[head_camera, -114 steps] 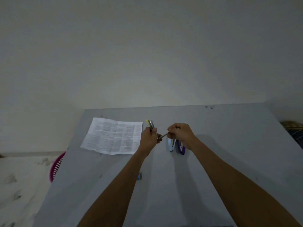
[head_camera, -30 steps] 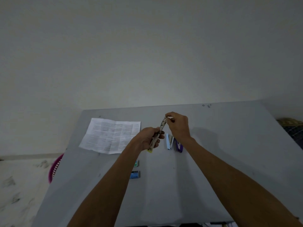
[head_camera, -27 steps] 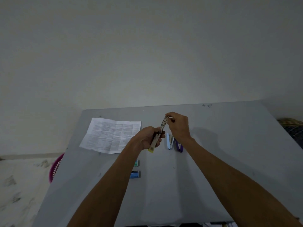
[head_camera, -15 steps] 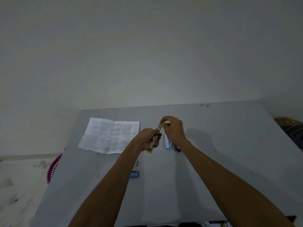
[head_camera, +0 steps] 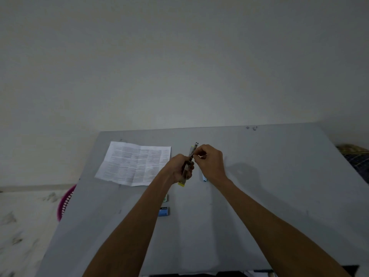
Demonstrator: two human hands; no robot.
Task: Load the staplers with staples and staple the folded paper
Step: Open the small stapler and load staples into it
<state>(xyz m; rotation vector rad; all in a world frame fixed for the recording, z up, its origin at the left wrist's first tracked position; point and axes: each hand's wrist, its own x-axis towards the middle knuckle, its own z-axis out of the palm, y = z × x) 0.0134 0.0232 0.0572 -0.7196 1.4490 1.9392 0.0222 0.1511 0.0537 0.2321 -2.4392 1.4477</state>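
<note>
The left hand (head_camera: 176, 169) has its grip clenched around the body of the yellow stapler (head_camera: 192, 150) and holds it above the worktop (head_camera: 279, 176), near the middle. The stapler is tilted, with its yellow tail toward the near side and its metal nose pointing far.

A second ago the right hand (head_camera: 211, 162) pinched the very nose of the stapler. Now its fingertips have slid down the stapler's length and pinch it close to the left hand's knuckles. The stapler has also swung from a rightward lean to point more directly away. Something pale glints inside the right grip, but it is too small to tell whether it is a strip of staples.

As a judgement, this looks like the end of loading this stapler: either the strip is being seated in the channel or the arm is being pressed closed. Stapling has not begun.

The paper (head_camera: 135, 162) lies flat and creased to the left, untouched. A green box (head_camera: 166, 197) and a blue box (head_camera: 165, 211), presumably staples, sit on the near side beside the left forearm. Only the end of a light-blue stapler (head_camera: 204, 178) shows under the right wrist, which now covers the rest of what lies there. A pink basket (head_camera: 64, 202) sits beyond the worktop's left edge.
</note>
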